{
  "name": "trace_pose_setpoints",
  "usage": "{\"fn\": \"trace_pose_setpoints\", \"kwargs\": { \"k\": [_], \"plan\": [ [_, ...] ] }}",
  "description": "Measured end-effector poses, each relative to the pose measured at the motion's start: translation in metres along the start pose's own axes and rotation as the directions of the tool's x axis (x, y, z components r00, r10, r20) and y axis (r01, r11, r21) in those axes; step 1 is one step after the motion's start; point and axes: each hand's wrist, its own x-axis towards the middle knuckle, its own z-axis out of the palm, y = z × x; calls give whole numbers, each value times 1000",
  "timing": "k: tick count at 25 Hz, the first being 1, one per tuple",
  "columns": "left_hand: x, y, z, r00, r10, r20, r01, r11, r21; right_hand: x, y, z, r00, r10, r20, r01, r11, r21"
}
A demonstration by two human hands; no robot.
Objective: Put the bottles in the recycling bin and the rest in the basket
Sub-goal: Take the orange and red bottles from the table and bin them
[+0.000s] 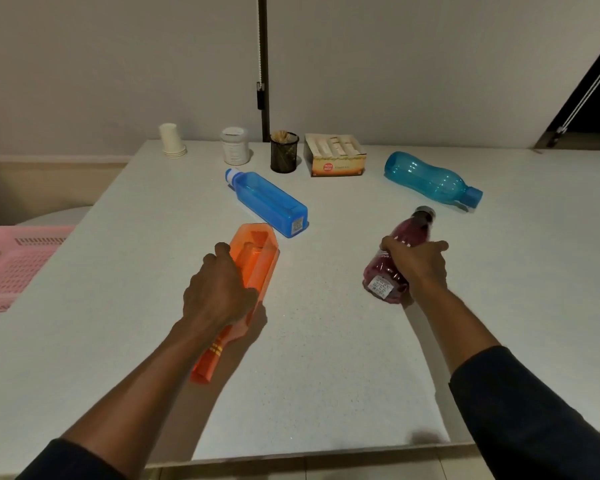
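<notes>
An orange square bottle (257,258) lies on the white table (326,341), cap toward me, and my left hand (219,289) is closed around its middle. My right hand (420,261) grips a dark red bottle (392,258) with a black cap, tilted just above the table. A blue square bottle (269,202) lies on its side behind the orange one. A teal round bottle (430,180) lies at the back right. A pink basket (11,265) stands off the table's left edge.
Along the back edge stand stacked paper cups (172,140), a white jar (235,145), a black mesh holder with sticks (284,152) and an open carton box (335,155). A wall rises right behind them. No recycling bin is in view.
</notes>
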Motion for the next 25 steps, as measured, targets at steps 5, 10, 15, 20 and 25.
{"fn": "trace_pose_setpoints", "kwargs": {
  "k": [5,10,15,20,25],
  "plan": [
    [-40,-15,-23,997,-69,-38,51,929,-366,-82,12,4,986,-99,133,61,962,266],
    [-96,-62,-48,977,-200,-77,106,762,-638,-164,7,17,891,-233,390,37,893,448],
    [-145,-129,-78,937,-338,-85,153,619,-770,-247,8,44,701,-407,585,133,881,454],
    [-202,-218,-106,876,-450,-175,129,567,-813,-335,15,85,518,-496,697,242,866,437],
    [-261,-327,-124,765,-598,-237,162,535,-829,-441,13,143,339,-548,764,287,834,471]
  ]
}}
